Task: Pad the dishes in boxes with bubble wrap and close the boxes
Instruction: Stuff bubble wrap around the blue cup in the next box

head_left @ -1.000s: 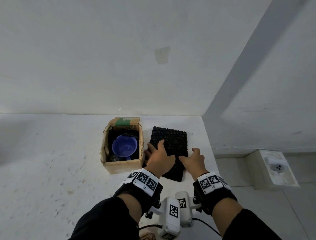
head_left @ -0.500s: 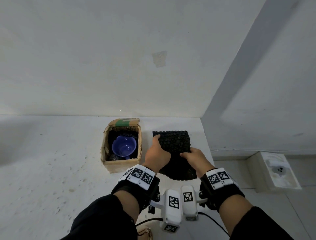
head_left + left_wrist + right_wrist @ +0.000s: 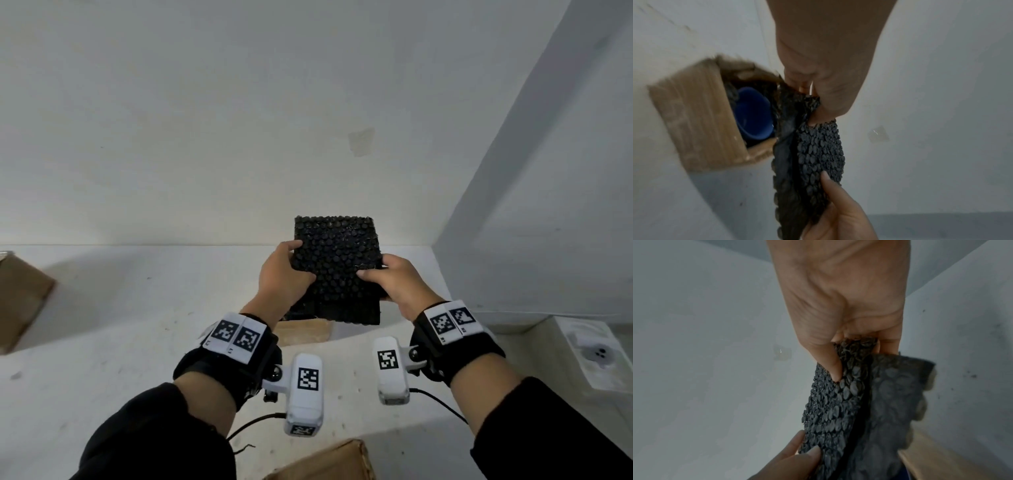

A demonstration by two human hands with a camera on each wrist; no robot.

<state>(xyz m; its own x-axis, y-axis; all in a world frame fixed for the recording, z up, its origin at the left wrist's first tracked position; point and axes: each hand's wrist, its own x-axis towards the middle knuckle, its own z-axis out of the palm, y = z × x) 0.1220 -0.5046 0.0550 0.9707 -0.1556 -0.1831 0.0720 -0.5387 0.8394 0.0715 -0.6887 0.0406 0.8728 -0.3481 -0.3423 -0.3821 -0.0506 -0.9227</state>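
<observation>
One folded pad of black bubble wrap (image 3: 337,263) is up off the white table (image 3: 102,342), pinched at its left edge by my left hand (image 3: 282,277) and at its right edge by my right hand (image 3: 394,281). It hangs between them above the open brown cardboard box (image 3: 701,120). The blue ceramic cup (image 3: 753,116) sits inside, top not yet padded, flaps still open. Most work remains, I judge.

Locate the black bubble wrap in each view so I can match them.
Head: bubble wrap centre, held up between both hands.
Left wrist: centre, right of the open box.
Right wrist: centre-right, below the thumb.
Shared landmark: pale patch on the wall.
</observation>
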